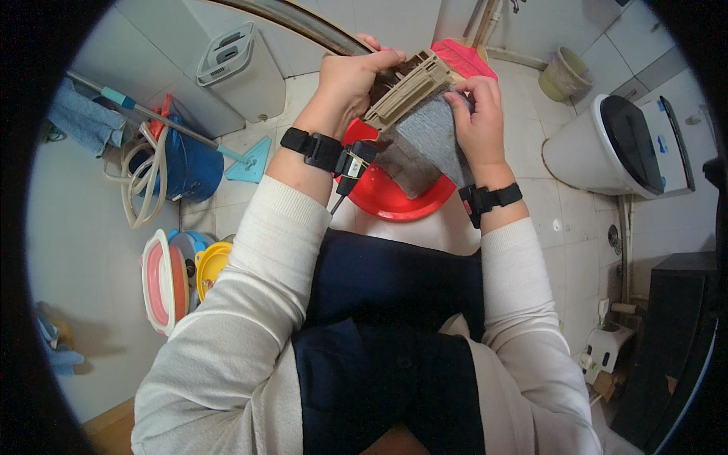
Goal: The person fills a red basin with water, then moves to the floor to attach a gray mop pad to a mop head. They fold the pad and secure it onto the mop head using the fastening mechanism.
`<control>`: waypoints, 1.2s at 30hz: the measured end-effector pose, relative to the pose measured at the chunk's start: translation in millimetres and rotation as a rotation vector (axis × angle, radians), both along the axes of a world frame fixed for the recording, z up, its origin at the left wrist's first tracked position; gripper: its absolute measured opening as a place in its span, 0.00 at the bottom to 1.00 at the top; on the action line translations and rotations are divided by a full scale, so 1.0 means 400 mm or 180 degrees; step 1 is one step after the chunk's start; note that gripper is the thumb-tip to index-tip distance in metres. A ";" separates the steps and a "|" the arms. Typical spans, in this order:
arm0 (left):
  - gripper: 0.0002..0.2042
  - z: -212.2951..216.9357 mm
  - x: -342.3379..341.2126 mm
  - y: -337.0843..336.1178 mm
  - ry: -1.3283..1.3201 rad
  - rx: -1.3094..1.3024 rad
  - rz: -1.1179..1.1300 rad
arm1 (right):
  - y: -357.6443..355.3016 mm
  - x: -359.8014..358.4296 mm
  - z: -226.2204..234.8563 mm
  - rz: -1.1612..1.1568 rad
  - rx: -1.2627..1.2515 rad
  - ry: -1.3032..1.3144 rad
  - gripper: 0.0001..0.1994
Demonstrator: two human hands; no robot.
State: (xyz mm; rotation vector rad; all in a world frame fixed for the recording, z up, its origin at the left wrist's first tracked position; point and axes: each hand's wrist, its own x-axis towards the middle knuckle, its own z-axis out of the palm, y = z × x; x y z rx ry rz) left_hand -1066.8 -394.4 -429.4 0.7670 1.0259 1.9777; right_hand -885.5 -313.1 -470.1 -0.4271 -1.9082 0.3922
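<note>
My left hand [347, 85] is closed on a beige plastic mop head [409, 89], a long slotted piece tilted up to the right. A grey cloth mop pad [434, 127] hangs below it. At the pad's upper right edge my right hand [481, 125] pinches the cloth between thumb and fingers. Beneath both hands lies a red basin [402, 212], partly covered by the pad and a darker, wet-looking flap [409, 171]. Part of the left hand's grip is hidden behind the mop head.
A grey lidded bin [241, 76] and a blue bucket [186, 171] with a hose stand left, near a turquoise squeegee [250, 163]. Yellow and pink basins [163, 284] lean lower left. Behind are a pink broom [464, 57] and a metal rail [303, 23]; a toilet [584, 148] stands right.
</note>
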 end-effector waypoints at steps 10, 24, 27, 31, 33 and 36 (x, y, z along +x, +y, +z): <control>0.13 -0.005 0.005 0.003 -0.0053 -0.0147 0.0141 | -0.038 0.018 0.008 -0.0568 0.1564 -0.0895 0.13; 0.14 -0.021 0.005 0.018 -0.0390 0.0006 0.0222 | -0.039 0.006 0.000 -0.0104 0.1389 -0.0979 0.13; 0.14 -0.020 0.001 0.019 -0.0334 -0.0091 0.0182 | -0.021 0.013 -0.005 0.0000 0.1341 -0.1015 0.10; 0.14 -0.016 0.003 0.015 -0.0316 -0.0083 0.0204 | -0.007 0.029 -0.012 0.0097 0.1311 -0.0985 0.07; 0.14 -0.013 0.010 0.015 -0.0345 -0.0058 0.0253 | -0.004 0.031 -0.014 0.0133 0.1340 -0.0901 0.06; 0.14 -0.008 0.020 0.015 -0.0382 0.0042 0.0292 | -0.005 0.029 -0.014 0.0165 0.1353 -0.0727 0.05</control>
